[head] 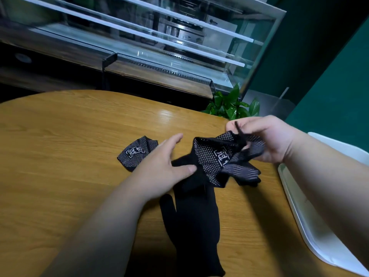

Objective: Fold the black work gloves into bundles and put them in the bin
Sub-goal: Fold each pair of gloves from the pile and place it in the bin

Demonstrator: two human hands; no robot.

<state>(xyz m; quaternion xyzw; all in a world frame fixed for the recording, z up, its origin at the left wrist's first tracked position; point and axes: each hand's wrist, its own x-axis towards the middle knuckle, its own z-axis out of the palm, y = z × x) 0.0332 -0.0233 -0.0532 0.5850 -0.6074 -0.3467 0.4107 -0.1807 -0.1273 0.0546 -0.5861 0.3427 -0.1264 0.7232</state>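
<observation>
A folded bundle of black dotted gloves [136, 152] lies on the wooden table [69, 136], just left of my left hand [159, 166]. That hand is spread, its fingers pressing on a plain black glove [191, 220] that lies flat and runs toward the near edge. My right hand [265, 136] pinches the cuff end of a dotted black glove [211, 158] and holds it lifted and crumpled above the flat glove; its fingers hang down at the right. A white bin [311, 222] stands at the table's right edge, partly hidden by my right forearm.
A glass display case [159, 43] with a wooden base stands beyond the table. A green leafy plant [231, 105] sits behind the table's far right edge. A dark green wall rises at the right.
</observation>
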